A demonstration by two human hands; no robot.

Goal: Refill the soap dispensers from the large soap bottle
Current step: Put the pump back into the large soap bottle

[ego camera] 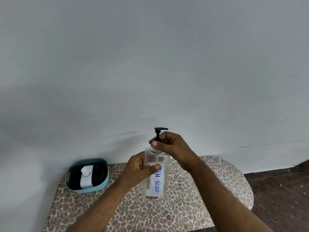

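Presently, items as seen, head view:

1. Clear dispenser bottle [156, 174]: upright on the leopard-print surface [209, 190], approx. centre. Nearly empty; only a thin reddish-brown residue at the base. White paper label w/ blue handwriting, reads "…SH SOAP"; first letters covered by a thumb.

2. Black pump head [159, 131]: seated in the bottle neck, nozzle pointing right. Collar mostly covered by fingers.

3. Left hand [138, 171]: closed round the bottle body at label height, thumb in front. Judged purpose: bracing the bottle vs. twist.

4. Right hand [168, 144]: fingers and thumb pinched shut on the pump collar at the neck. Judged purpose: unscrewing the pump so the bottle can be filled; direction of turn can't be told from one still. Orange thread on the wrist.

5. Teal tub [87, 175]: near the surface's back-left corner, well apart from the bottle. Holds a second container w/ white pump top [86, 173] and a white label band; dark body, contents unreadable.

6. Large soap bottle: not in view.

Obscured / unclear:
- Whether collar threads are loose or tight: hidden under fingers.
- Dip tube faint inside the clear wall.
- Surface's near edge cut off by frame bottom; forearms cross it.
- Tub interior dark; item count uncertain.
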